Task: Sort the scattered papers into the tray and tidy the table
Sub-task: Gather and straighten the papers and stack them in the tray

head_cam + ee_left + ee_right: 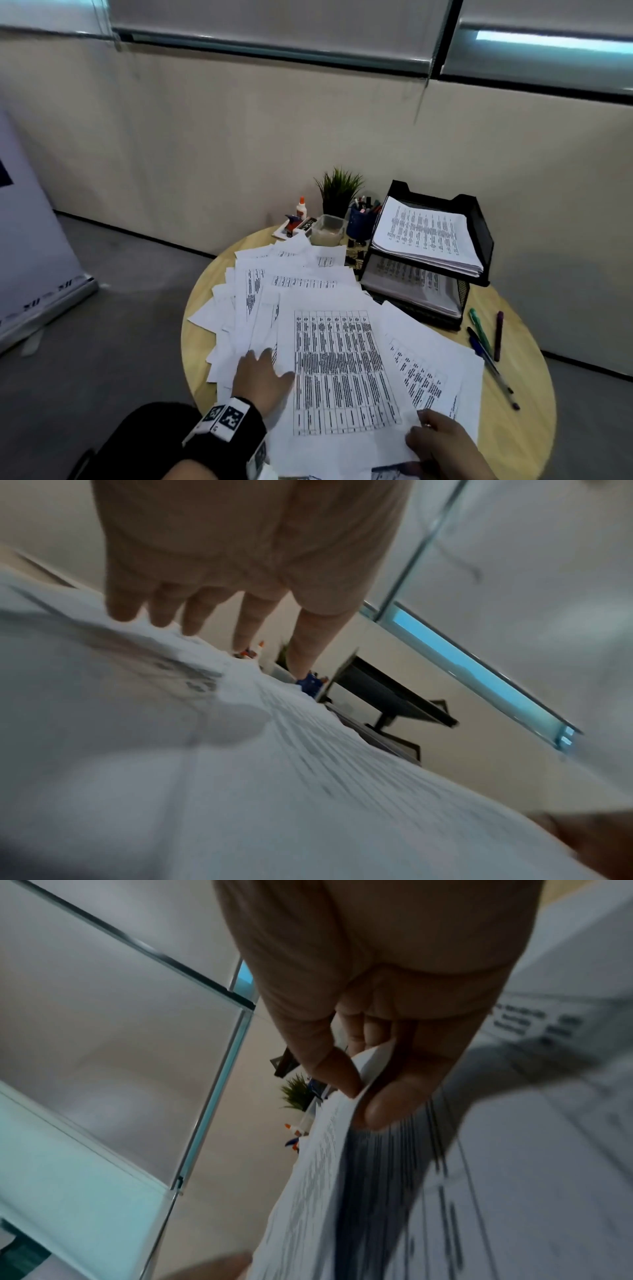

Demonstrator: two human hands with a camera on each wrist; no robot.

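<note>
Several printed white papers (308,301) lie fanned over a round wooden table (513,431). A black two-tier tray (479,219) at the back right holds stacked sheets in both tiers. My left hand (260,373) lies flat with straight fingers on the sheets at the left of the big top sheet (342,370). In the left wrist view that left hand (205,615) hovers just over the paper (240,777). My right hand (442,442) pinches the near right corner of the top sheet; in the right wrist view its thumb and fingers (359,1093) clamp the lifted paper edge (329,1150).
Several pens (493,346) lie on the bare wood right of the papers. Behind the pile stand a glue bottle (301,207), a potted plant (339,188), a blue pen cup (359,222) and a clear box (327,229). A wall runs close behind the table.
</note>
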